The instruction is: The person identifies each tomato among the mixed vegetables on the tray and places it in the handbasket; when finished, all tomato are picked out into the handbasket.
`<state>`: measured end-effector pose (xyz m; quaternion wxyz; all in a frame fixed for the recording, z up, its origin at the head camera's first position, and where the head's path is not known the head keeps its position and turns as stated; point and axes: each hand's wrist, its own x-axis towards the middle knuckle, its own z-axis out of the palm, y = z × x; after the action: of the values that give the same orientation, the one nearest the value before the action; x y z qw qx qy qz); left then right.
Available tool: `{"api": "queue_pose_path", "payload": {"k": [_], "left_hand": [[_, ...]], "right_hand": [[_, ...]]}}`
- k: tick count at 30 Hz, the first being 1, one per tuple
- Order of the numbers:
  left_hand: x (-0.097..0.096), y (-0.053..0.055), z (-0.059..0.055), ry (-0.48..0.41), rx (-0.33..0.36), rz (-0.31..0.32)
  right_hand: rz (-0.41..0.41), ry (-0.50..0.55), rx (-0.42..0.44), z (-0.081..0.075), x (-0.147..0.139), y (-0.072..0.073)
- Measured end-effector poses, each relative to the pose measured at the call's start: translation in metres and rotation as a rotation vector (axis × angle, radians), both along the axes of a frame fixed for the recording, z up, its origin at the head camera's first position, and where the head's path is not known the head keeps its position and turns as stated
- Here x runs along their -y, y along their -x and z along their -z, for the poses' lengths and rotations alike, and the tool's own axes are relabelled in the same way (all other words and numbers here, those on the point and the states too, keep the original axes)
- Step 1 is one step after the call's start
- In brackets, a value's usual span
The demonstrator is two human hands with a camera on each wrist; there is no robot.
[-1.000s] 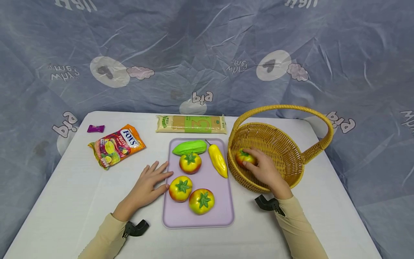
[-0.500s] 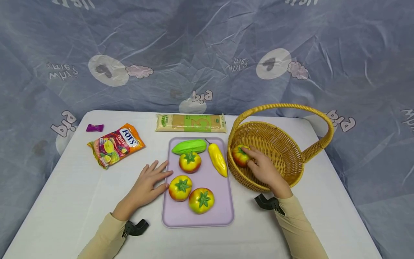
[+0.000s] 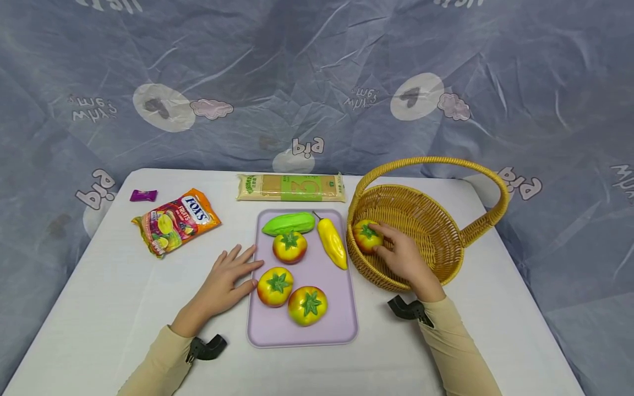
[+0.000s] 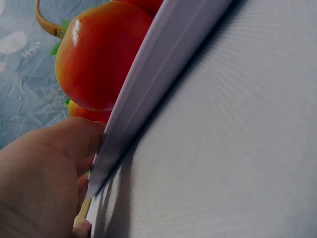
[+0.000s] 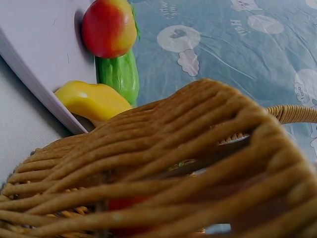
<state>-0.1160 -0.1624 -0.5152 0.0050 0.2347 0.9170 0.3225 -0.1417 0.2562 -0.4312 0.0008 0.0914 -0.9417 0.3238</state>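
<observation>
In the head view, my right hand reaches into the wicker basket. Its index finger and thumb touch the right side of a yellow-red tomato, which lies against the basket's left wall. My left hand is spread, with fingertips on the left rim of a lilac tray. On that tray are three more tomatoes, a green star fruit-like piece and a yellow chili pepper. The left wrist view shows a tomato beyond the thumb. Basket weave hides the right hand in its wrist view.
A long pack of noodles lies behind the tray. At the back left are an orange bag of FOX'S candy and a small purple wrapped candy. The basket's tall handle arches above it.
The tomato in the basket has shifted left against the wall, out of the right hand's grasp, and the fingers now only touch it. The left hand stays on the tray rim.
</observation>
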Motion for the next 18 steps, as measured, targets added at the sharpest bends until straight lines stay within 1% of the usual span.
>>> {"api": "queue_pose_path", "payload": {"k": [12, 18], "left_hand": [[-0.0002, 0.0004, -0.0006, -0.003, 0.004, 0.003], [0.0007, 0.0009, 0.0008, -0.004, 0.008, 0.004]], "right_hand": [[0.01, 0.009, 0.001, -0.0001, -0.0016, 0.001], [0.015, 0.021, 0.004, -0.0002, -0.002, 0.0004]]}}
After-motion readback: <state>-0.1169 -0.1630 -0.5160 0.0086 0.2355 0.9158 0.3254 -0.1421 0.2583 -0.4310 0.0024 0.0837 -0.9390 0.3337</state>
